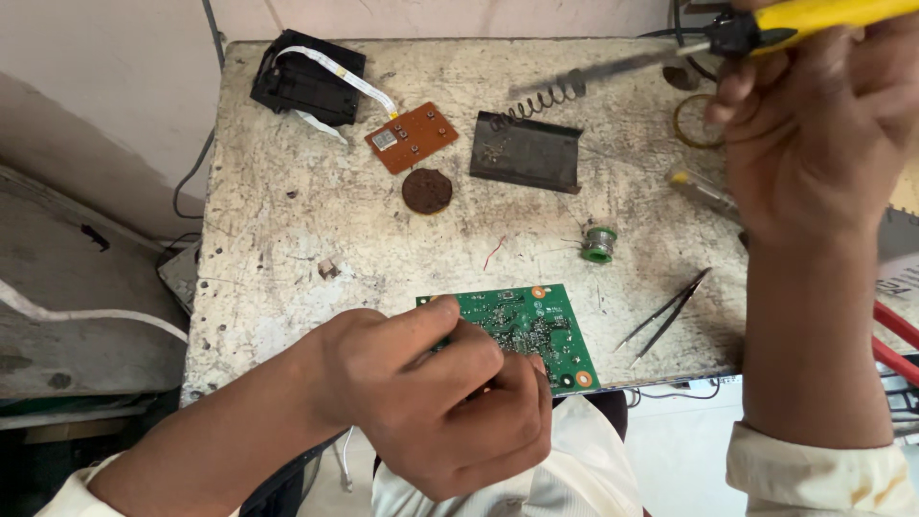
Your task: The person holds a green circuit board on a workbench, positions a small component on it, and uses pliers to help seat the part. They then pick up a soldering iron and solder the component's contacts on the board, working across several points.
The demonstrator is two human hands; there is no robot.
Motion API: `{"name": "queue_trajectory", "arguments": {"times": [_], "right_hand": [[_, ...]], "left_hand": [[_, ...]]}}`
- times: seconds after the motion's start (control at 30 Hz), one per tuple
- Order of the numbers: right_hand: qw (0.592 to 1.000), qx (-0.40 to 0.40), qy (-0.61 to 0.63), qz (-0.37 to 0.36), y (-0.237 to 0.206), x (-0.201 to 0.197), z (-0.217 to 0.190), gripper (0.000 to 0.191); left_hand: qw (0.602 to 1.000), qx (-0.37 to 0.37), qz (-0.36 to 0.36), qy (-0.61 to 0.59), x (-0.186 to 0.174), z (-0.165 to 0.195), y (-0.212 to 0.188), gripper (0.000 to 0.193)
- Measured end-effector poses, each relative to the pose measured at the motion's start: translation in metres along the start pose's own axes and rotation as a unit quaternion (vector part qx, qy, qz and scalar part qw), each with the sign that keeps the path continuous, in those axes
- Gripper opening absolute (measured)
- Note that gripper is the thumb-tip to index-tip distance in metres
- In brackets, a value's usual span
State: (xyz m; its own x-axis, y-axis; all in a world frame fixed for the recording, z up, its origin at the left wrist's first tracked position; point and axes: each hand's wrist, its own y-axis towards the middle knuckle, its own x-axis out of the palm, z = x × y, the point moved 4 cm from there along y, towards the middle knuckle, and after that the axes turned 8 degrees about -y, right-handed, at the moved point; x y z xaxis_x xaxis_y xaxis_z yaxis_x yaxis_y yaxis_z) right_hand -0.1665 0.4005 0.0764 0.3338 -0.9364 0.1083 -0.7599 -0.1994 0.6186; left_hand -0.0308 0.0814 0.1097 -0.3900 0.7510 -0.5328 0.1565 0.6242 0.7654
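Left hand is curled with fingers pinching the green circuit board at the bench front edge, while right hand, raised well above the board, grips a yellow-handled soldering iron.

Green circuit board flat at table edge, yellow-handled soldering iron raised

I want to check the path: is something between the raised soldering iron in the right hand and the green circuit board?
Nothing visible. The soldering iron in the right hand is above the bench; bare benchtop lies between it and the green circuit board, which the left hand holds.
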Motion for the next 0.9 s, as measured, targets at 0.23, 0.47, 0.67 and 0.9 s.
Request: {"name": "queue_trajectory", "arguments": {"times": [0.23,0.47,0.67,0.9], "right_hand": [[1.000,-0.005,-0.021,-0.006,-0.005,0.003,-0.003,0.031],[0.999,0.004,-0.037,-0.012,-0.008,0.009,0.001,0.033],[0.998,0.045,-0.041,0.006,-0.002,0.026,0.012,0.034],[0.988,0.136,-0.056,0.046,0.004,0.042,0.020,0.035]], "left_hand": [[1.000,0.010,-0.010,0.020,0.005,0.002,-0.004,0.014],[0.999,0.017,-0.013,0.030,0.009,0.004,-0.008,0.014],[0.996,0.048,-0.018,0.070,0.013,0.005,-0.010,0.016],[0.992,0.088,-0.042,0.077,0.021,0.006,-0.016,0.015]]}}
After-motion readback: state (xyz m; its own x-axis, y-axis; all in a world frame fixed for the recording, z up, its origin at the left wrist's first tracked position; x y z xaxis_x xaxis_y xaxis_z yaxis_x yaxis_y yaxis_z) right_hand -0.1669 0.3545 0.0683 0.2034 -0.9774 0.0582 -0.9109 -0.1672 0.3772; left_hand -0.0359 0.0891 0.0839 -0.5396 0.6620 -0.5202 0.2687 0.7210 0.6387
